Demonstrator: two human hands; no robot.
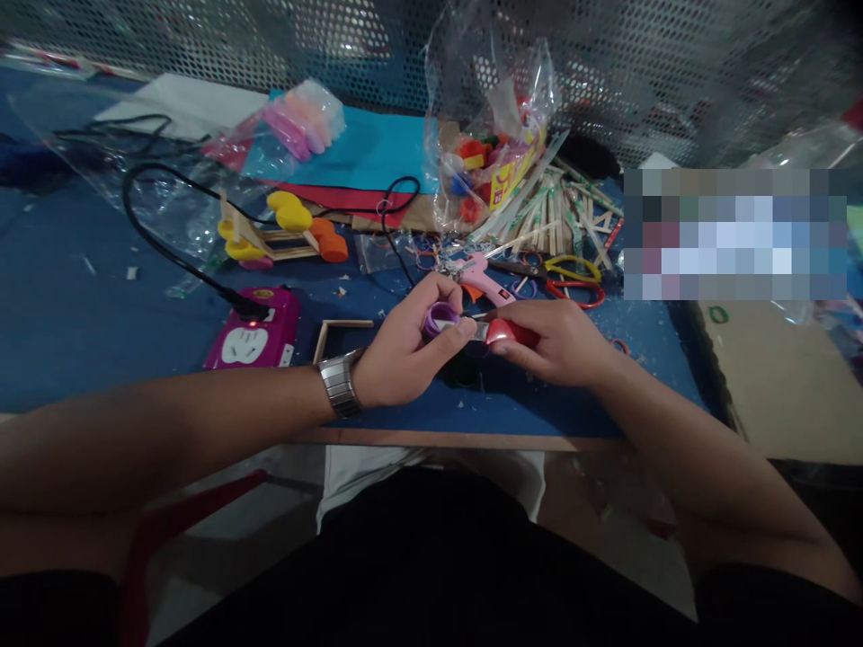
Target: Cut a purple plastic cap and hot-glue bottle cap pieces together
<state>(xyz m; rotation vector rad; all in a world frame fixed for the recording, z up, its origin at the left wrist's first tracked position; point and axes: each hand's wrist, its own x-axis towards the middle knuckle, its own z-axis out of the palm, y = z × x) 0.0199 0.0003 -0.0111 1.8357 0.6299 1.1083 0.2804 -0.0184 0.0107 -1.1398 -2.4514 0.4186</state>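
Just in front of the pink glue gun (480,277), the left hand (404,346) pinches a purple ring (441,317) while the right hand (556,341) grips a red-handled cutter (509,332) touching it.

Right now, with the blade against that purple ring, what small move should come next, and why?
Probably a slow push of the red-handled knife in the right hand: its blade tip meets the purple ring pinched in the left hand, whose thumb lies close beside the blade.
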